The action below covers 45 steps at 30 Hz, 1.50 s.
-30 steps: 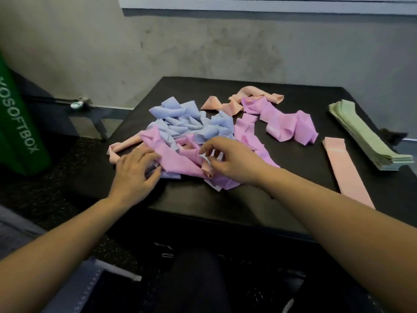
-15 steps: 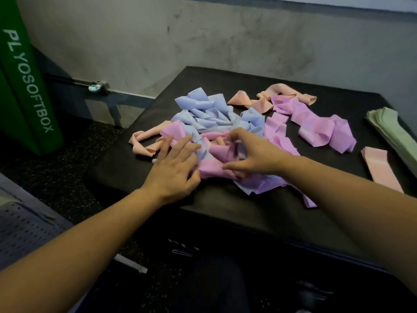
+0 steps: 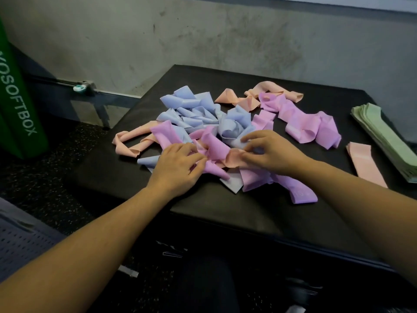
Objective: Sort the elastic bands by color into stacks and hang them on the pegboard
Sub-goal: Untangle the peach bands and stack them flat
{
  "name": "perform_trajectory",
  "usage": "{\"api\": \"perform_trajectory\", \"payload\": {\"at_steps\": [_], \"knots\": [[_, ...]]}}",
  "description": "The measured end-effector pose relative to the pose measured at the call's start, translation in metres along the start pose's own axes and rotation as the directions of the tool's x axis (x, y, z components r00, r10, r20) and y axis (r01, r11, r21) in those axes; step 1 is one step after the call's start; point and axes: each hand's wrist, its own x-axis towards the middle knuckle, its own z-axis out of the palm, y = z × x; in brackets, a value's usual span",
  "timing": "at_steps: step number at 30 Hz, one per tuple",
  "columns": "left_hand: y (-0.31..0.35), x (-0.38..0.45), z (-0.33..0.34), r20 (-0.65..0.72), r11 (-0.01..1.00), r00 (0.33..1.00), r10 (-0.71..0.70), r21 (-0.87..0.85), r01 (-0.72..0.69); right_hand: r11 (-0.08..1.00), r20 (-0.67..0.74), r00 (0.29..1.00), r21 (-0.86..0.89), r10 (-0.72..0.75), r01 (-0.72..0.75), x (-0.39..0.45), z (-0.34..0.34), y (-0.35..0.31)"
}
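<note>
While both hands work the tangled pile of bands (image 3: pixel 203 123) on the black table (image 3: pixel 225 206), I note the left hand (image 3: pixel 178 170) pinching a purple band (image 3: pixel 214 147); the right hand (image 3: pixel 270 154) fingers clamp a peach band (image 3: pixel 234 158). Green stack (image 3: pixel 383 136) and pink stack (image 3: pixel 363 163) lie right.

A black padded platform (image 3: pixel 237 208) fills the frame's middle. At its centre lies a tangled heap of blue, purple and peach elastic bands (image 3: pixel 216 129). At the right edge lie 2 flat stacks, a pink stack (image 3: pixel 363 163) just beside a green stack (image 3: pixel 383 136).
</note>
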Motion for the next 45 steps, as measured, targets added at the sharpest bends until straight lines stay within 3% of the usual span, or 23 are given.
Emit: {"api": "perform_trajectory", "payload": {"at_steps": [6,8,11,14,16,19,22,25,29,33,37,40,43,45], "knots": [[0.005,-0.002,-0.004,-0.053,0.999,0.999,-0.004,-0.034,0.002,0.941,-0.2,0.971,0.332,0.134,-0.062,-0.013,-0.022,-0.016],[0.006,-0.002,-0.006,-0.077,0.999,0.997,0.004,-0.053,-0.008,0.816,-0.243,0.924,0.566,0.295,-0.112,-0.015,-0.028,-0.016],[0.006,-0.003,-0.007,-0.09,0.995,0.996,-0.012,-0.095,0.004,0.547,-0.136,0.878,0.822,0.459,-0.158,-0.013,-0.037,-0.016],[0.005,-0.006,-0.006,-0.073,0.996,0.997,0.023,-0.079,-0.029,0.3,0.039,0.86,0.928,0.509,-0.22,-0.017,-0.046,-0.022],[0.005,-0.006,-0.006,-0.033,0.996,0.998,0.06,-0.059,-0.062,0.161,0.084,0.834,0.966,0.546,-0.202,-0.024,-0.051,-0.026],[0.006,-0.004,-0.008,0.024,0.99,0.999,-0.024,-0.14,0.027,0.067,0.076,0.811,0.988,0.58,-0.14,-0.036,-0.062,-0.031],[0.008,0.0,-0.011,0.034,0.931,0.986,-0.161,-0.327,0.163,-0.03,0.066,0.788,0.998,0.612,-0.06,-0.043,-0.074,-0.034],[0.018,0.009,-0.019,-0.071,0.916,0.976,-0.206,-0.366,0.167,-0.021,0.008,0.782,1.0,0.623,0.007,-0.056,-0.086,-0.04],[0.058,0.031,-0.033,-0.203,0.939,0.974,-0.099,-0.342,0.025,0.064,-0.034,0.807,0.998,0.589,-0.004,-0.071,-0.096,-0.046],[0.124,0.046,-0.054,-0.031,0.787,0.996,-0.087,-0.615,0.049,0.12,-0.052,0.804,0.992,0.592,-0.025,-0.081,-0.104,-0.047],[0.177,0.051,-0.053,0.139,0.624,0.986,-0.092,-0.764,0.166,0.089,-0.037,0.82,0.996,0.572,-0.017,-0.097,-0.11,-0.048],[0.209,0.053,-0.057,0.149,0.41,0.981,-0.121,-0.893,0.186,0.084,0.008,0.819,0.994,0.574,-0.069,-0.111,-0.111,-0.044],[0.233,0.056,-0.065,0.166,0.315,0.977,-0.133,-0.928,0.201,0.139,0.054,0.854,0.979,0.518,-0.147,-0.133,-0.118,-0.041],[0.245,0.056,-0.069,0.187,0.314,0.977,-0.105,-0.925,0.211,0.19,0.065,0.879,0.966,0.473,-0.174,-0.147,-0.121,-0.039]]}}
